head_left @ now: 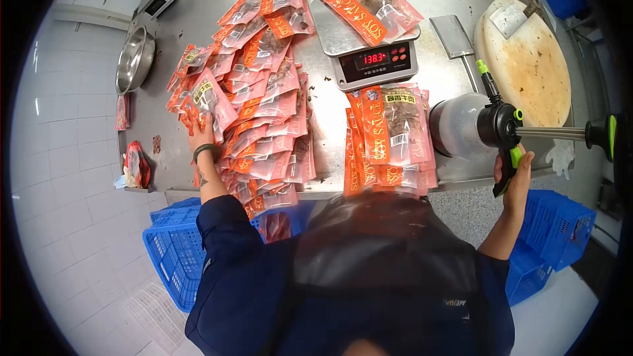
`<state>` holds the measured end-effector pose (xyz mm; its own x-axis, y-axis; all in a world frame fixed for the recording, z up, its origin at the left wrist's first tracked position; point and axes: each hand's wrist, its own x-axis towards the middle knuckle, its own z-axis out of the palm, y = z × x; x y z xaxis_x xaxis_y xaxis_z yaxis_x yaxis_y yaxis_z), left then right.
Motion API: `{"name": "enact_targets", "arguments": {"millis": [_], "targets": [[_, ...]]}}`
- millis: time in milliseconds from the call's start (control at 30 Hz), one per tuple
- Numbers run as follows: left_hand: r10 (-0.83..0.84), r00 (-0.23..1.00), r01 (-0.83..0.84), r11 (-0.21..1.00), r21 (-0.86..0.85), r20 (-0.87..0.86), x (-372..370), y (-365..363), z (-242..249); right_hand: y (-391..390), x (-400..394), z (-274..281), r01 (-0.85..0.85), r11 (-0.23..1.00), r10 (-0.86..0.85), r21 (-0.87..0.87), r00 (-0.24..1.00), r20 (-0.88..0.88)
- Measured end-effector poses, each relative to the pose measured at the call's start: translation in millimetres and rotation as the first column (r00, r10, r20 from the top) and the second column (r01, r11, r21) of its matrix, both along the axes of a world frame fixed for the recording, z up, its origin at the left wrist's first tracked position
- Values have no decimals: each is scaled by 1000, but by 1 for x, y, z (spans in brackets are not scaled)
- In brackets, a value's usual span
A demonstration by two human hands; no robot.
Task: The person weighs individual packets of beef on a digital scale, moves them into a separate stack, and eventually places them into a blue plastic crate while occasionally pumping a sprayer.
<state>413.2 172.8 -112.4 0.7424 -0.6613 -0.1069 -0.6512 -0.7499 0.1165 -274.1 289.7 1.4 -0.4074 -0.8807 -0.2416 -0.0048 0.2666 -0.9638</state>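
Observation:
My left hand (202, 137) is closed on the lower edge of a meat packet (212, 100), at the left side of a big overlapping heap of similar red-and-clear packets (267, 109). On the right, my right hand (518, 175) wraps round the black-and-green handle of a pump spray bottle (461, 125), which lies tilted on its side with a translucent body. Between the hands, more packets lie stacked (392, 132) near the table's front edge. Behind that stack, a single packet (369, 6) rests on a digital scale (376, 62) with a lit red display.
A round cutting board (527, 72) carrying a cleaver (508, 21) stands at the right, beside a flat metal spatula (453, 38). A steel bowl (136, 59) tilts at the table's left edge. Blue crates (173, 250) sit below on the floor. Metal trays line the back.

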Motion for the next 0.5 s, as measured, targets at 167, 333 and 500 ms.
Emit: {"name": "enact_targets", "arguments": {"millis": [167,333,500], "targets": [[-47,989,89,943,-320,137,-26,19,-8,3,-3,0,-93,995,93,-29,996,-11],[-668,743,652,718,-244,22,-38,51,51,6,-5,-1,-83,996,82,-24,997,-7],[-503,773,401,859,-317,-386,22,35,47,7,-12,-6,-135,991,135,-27,991,3]]}}
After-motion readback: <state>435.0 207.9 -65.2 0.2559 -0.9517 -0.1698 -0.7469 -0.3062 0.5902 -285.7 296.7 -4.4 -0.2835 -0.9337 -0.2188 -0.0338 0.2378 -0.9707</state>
